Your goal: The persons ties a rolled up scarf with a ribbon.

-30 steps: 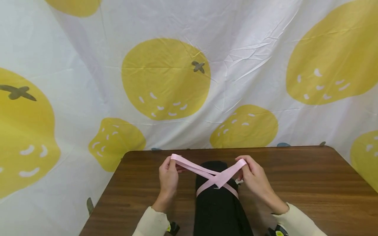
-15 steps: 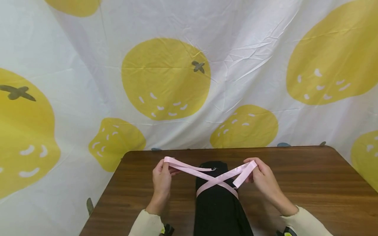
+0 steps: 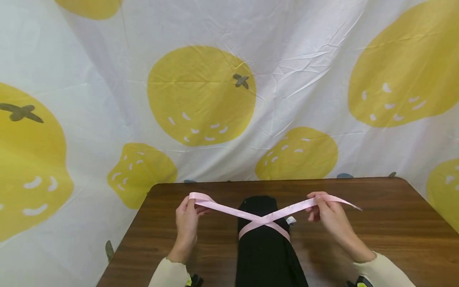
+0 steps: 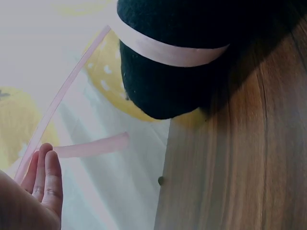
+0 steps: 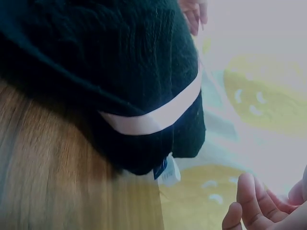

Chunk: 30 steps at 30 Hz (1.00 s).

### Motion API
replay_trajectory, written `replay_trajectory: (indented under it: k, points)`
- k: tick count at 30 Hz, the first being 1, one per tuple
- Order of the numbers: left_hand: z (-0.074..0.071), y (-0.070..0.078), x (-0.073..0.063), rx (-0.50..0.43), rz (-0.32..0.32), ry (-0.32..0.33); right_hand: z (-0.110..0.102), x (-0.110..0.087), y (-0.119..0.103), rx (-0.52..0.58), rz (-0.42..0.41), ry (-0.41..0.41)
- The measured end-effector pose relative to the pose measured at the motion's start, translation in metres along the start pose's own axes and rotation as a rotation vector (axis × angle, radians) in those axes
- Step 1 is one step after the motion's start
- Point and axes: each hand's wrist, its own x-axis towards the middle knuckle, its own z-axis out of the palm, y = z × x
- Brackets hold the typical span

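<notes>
Here, left hand (image 3: 187, 224) and right hand (image 3: 333, 219) hover apart, fingers (image 3: 324, 206) pinching the pink ribbon (image 3: 292, 209).

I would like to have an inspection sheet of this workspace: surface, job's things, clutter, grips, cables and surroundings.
Surface: brown wood-grain table.
Job's things: pink ribbon round a black cloth bundle, crossed on top, no knot visible; white tag at the bundle's far right.
Clutter: nothing seen.
Grips: left grip pinches one length of ribbon; right grip pinches the other, its loose end sticking out beyond.
Cables: nothing seen.
Surroundings: white sheet with yellow fruit prints behind the table; black device at each wrist.
</notes>
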Motion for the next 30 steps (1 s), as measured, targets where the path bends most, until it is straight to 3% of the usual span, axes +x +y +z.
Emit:
replay_trajectory:
  k: [6, 12, 17, 22, 30]
  points:
    - [-0.01, 0.001, 0.002, -0.005, -0.041, 0.024, -0.015, 0.0, 0.006, 0.005, 0.086, -0.013]
    - [-0.02, 0.003, 0.004, -0.017, -0.067, 0.051, -0.027, 0.0, 0.017, 0.151, 0.082, -0.065]
    - [-0.028, 0.003, 0.006, -0.036, -0.092, 0.069, -0.041, 0.005, 0.042, 0.27, 0.058, -0.15]
    - [-0.037, 0.002, 0.006, -0.035, -0.129, 0.096, -0.052, 0.008, 0.056, 0.346, 0.094, -0.219]
    - [-0.049, -0.003, 0.003, -0.05, -0.194, 0.1, -0.056, 0.005, 0.057, 0.355, 0.19, -0.184]
